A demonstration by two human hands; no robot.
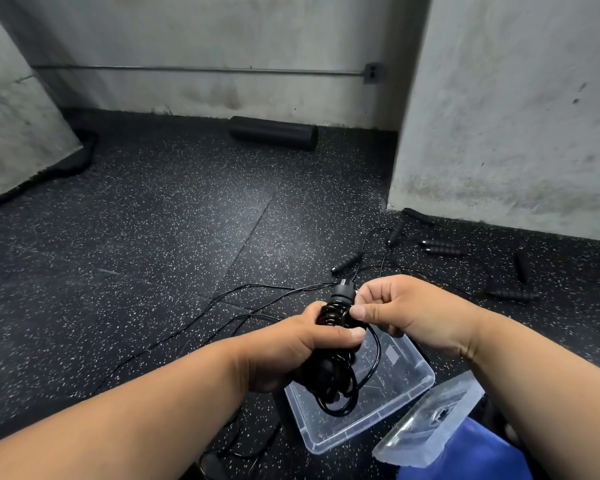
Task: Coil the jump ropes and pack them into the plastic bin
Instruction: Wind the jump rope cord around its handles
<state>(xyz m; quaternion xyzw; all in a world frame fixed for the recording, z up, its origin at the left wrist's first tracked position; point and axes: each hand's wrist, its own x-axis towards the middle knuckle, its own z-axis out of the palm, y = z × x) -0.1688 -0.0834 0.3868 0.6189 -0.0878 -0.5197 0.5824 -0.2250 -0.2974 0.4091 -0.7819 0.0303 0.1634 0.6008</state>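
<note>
While your left hand [291, 344] is clamping coiled rope [336, 341], right hand [395, 310] is pinching cord; bin [388, 410] lying at 6 o'clock.

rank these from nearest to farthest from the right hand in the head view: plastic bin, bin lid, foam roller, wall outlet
From the right hand:
1. plastic bin, just below the hand on the floor.
2. bin lid, lower right, beside the bin.
3. foam roller, far ahead, against the back wall.
4. wall outlet, on the wall above the roller.
</note>
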